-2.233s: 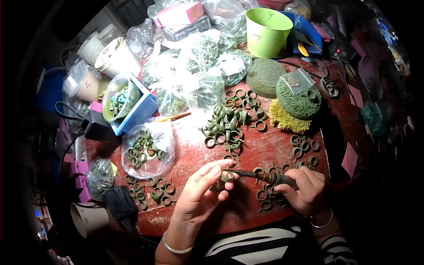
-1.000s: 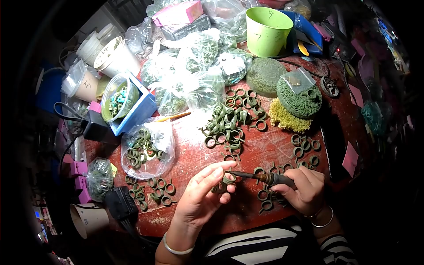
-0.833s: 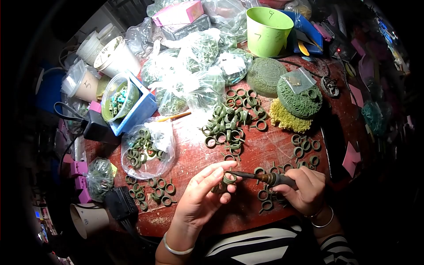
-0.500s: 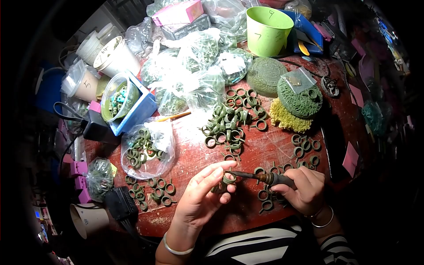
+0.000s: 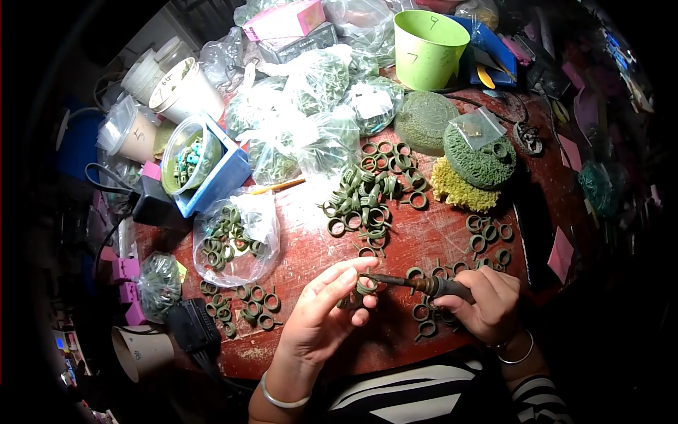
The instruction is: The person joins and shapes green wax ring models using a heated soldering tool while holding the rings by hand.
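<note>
Near the front of the table, my left hand [image 5: 321, 304] is closed on a dark green ring [image 5: 366, 286], pinching it between thumb and fingers. Part of the ring is covered by the fingertips. My right hand [image 5: 487, 304] grips the handle of a soldering iron [image 5: 417, 283], whose thin dark shaft points left. Its tip is at the ring's upper edge; whether they touch, I cannot tell. Beneath and beside the right hand lie several loose green rings [image 5: 426, 328]. A larger heap of green rings [image 5: 367, 194] sits beyond both hands.
An open plastic bag of rings [image 5: 236, 237] lies at left, near more loose rings [image 5: 271, 302]. Filled clear bags [image 5: 304, 127] and a lime green bucket [image 5: 431, 53] stand at the back. Green round pads [image 5: 477, 166] are at right. A black adapter [image 5: 192, 325] is at front left.
</note>
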`<state>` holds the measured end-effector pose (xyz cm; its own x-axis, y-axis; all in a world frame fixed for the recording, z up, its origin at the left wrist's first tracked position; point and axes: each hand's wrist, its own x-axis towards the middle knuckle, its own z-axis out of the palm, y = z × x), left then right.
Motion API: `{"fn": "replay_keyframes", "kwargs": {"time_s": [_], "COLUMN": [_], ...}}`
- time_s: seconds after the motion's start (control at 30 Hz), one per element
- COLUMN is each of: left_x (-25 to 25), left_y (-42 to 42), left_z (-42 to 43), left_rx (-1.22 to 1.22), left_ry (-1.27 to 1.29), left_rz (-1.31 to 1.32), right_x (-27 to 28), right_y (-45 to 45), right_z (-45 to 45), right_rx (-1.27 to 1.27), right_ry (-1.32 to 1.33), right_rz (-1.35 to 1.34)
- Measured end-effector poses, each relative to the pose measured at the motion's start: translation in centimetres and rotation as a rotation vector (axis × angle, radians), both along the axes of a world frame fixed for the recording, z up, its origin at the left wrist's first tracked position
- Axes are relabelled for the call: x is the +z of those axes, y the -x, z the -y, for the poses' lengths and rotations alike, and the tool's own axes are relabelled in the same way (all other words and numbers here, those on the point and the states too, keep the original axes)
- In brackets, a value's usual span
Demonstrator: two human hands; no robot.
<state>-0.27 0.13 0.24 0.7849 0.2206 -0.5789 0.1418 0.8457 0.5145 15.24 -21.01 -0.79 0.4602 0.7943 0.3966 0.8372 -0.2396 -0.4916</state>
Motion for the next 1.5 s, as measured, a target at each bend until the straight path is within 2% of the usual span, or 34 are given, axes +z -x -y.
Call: {"fn": "replay_keyframes", "kwargs": {"time_s": [1.5], "left_x": [0.09], "left_y": [-0.14], "left_z": [0.34], "left_rx": [-0.003], "left_ry": [-0.016], "left_rz": [-0.012], "right_x": [0.21], "right_y": [-0.12], "right_z": [0.23], "right_rx": [-0.002], "right_ry": [0.012], "right_rz": [-0.001]}}
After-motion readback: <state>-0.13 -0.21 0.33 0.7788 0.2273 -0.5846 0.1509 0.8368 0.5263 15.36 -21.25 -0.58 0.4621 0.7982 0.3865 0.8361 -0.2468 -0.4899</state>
